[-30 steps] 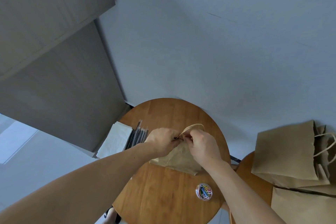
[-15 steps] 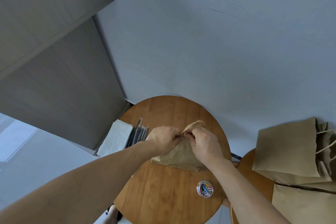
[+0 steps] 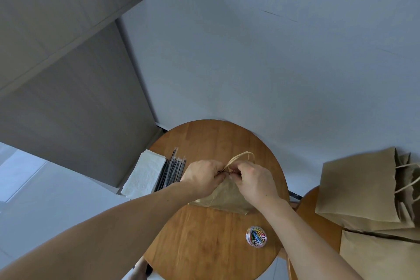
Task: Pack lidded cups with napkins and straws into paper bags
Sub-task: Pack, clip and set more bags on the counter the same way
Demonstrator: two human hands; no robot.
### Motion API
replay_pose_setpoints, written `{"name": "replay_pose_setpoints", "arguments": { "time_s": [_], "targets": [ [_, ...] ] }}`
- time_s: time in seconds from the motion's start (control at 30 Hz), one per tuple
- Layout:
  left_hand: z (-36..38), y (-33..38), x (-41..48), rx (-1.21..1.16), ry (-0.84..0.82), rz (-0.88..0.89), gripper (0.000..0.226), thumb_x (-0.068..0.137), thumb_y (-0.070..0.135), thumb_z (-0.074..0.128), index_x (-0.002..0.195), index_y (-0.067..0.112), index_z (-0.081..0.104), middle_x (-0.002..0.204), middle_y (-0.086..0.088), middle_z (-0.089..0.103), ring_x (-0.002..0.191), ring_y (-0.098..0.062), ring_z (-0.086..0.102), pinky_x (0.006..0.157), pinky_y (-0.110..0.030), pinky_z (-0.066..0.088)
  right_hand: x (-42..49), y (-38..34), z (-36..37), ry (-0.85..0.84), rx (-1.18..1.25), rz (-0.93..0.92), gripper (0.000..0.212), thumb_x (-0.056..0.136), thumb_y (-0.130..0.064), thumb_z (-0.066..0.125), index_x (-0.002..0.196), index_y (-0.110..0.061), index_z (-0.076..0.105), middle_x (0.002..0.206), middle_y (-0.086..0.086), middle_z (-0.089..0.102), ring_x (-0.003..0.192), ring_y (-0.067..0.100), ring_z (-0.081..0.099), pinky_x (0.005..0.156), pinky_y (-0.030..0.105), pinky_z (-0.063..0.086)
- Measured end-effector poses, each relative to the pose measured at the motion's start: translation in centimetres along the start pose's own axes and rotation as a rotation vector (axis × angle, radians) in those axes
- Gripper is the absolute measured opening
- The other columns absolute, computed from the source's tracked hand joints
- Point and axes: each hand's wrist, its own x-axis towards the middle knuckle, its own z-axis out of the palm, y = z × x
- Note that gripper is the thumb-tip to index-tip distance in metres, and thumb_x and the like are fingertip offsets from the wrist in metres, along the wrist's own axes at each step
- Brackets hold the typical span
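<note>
A brown paper bag (image 3: 227, 195) stands in the middle of a round wooden table (image 3: 204, 245), its top pinched together. My left hand (image 3: 202, 176) and my right hand (image 3: 255, 183) both grip the bag's closed top edge, fingertips nearly touching. The twine handle (image 3: 242, 157) loops up behind them. A small reddish clip shows between the fingertips. White napkins (image 3: 145, 175) and dark wrapped straws (image 3: 171, 171) lie at the table's left edge. What the bag holds is hidden.
A clear tub of coloured paper clips (image 3: 256, 236) sits at the table's front right. More brown paper bags (image 3: 361, 191) are piled on a second wooden table (image 3: 318, 216) to the right. A wall rises close behind both tables.
Both hands have stayed pinched on the bag's top, with small finger shifts. The view has tilted slightly.
</note>
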Motion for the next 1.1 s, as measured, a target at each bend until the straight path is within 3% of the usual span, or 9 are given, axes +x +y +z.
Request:
{"name": "replay_pose_setpoints", "arguments": {
  "time_s": [0.2,0.3,0.43,0.53,0.67,0.83,0.93,1.1],
  "targets": [
    [-0.2,0.23,0.17,0.021,-0.015,-0.019,0.031,0.097,0.032,0.053,0.067,0.038,0.046,0.059,0.017,0.047,0.065,-0.011,0.052,0.058,-0.027,0.036,0.09,0.24,0.08,-0.006,0.071,0.119,0.015,0.092,-0.026,0.066,0.101,-0.017,0.074,0.093,-0.003,0.074,0.084,0.017,0.068,0.074,0.032,0.054],
    [-0.34,0.36,0.27,0.027,-0.025,-0.009,0.026,0.098,0.033,0.053,0.073,0.039,0.046,0.06,0.017,0.046,0.066,-0.011,0.051,0.058,-0.027,0.036,0.19,0.34,-0.08,0.027,0.163,0.166,0.014,0.092,-0.024,0.067,0.102,-0.021,0.076,0.094,-0.007,0.075,0.084,0.012,0.069,0.077,0.031,0.055],
    [-0.32,0.38,0.24,0.042,-0.035,0.009,0.017,0.099,0.035,0.051,0.084,0.032,0.06,0.062,0.016,0.047,0.069,-0.013,0.053,0.063,-0.03,0.043,0.12,0.12,-0.08,0.055,0.214,0.189,0.011,0.09,-0.023,0.07,0.098,-0.024,0.077,0.088,-0.012,0.075,0.076,0.004,0.067,0.07,0.017,0.051],
    [-0.24,0.17,0.23,0.039,-0.029,0.016,0.019,0.099,0.035,0.05,0.082,0.033,0.056,0.063,0.017,0.047,0.07,-0.013,0.053,0.063,-0.029,0.04,0.21,0.01,-0.01,0.044,0.236,0.217,0.01,0.09,-0.024,0.07,0.097,-0.025,0.077,0.086,-0.013,0.074,0.07,-0.001,0.061,0.066,0.008,0.045],
    [-0.14,0.06,0.25,0.039,-0.02,0.024,0.019,0.099,0.035,0.05,0.082,0.03,0.058,0.063,0.016,0.047,0.07,-0.013,0.054,0.062,-0.029,0.041,0.39,-0.05,0.06,0.031,0.224,0.226,0.011,0.091,-0.027,0.069,0.098,-0.025,0.076,0.084,-0.008,0.074,0.073,0.008,0.066,0.07,0.026,0.054],
    [-0.13,-0.08,0.18,0.026,0.005,0.036,0.018,0.099,0.033,0.051,0.091,0.024,0.065,0.066,0.015,0.048,0.072,-0.015,0.055,0.065,-0.031,0.045,0.35,-0.15,0.17,0.034,0.143,0.16,0.013,0.092,-0.029,0.066,0.101,-0.027,0.075,0.088,-0.011,0.074,0.076,0.009,0.067,0.067,0.02,0.049],
    [0.15,-0.18,0.17,0.002,0.026,0.021,0.017,0.098,0.03,0.053,0.088,0.023,0.065,0.063,0.017,0.045,0.07,-0.014,0.054,0.063,-0.029,0.043,0.46,-0.24,0.06,-0.004,0.088,0.127,0.016,0.094,-0.029,0.063,0.104,-0.027,0.075,0.092,-0.009,0.075,0.081,0.014,0.069,0.071,0.027,0.053],
    [0.29,-0.13,0.22,-0.056,0.026,0.003,0.015,0.096,0.024,0.056,0.088,0.018,0.067,0.072,0.01,0.058,0.073,-0.018,0.061,0.064,-0.031,0.045,0.88,-0.18,0.04,-0.151,-0.136,0.105,0.023,0.097,-0.037,0.055,0.102,-0.021,0.07,0.093,-0.005,0.071,0.082,0.015,0.065,0.072,0.032,0.053]
  ]
}}
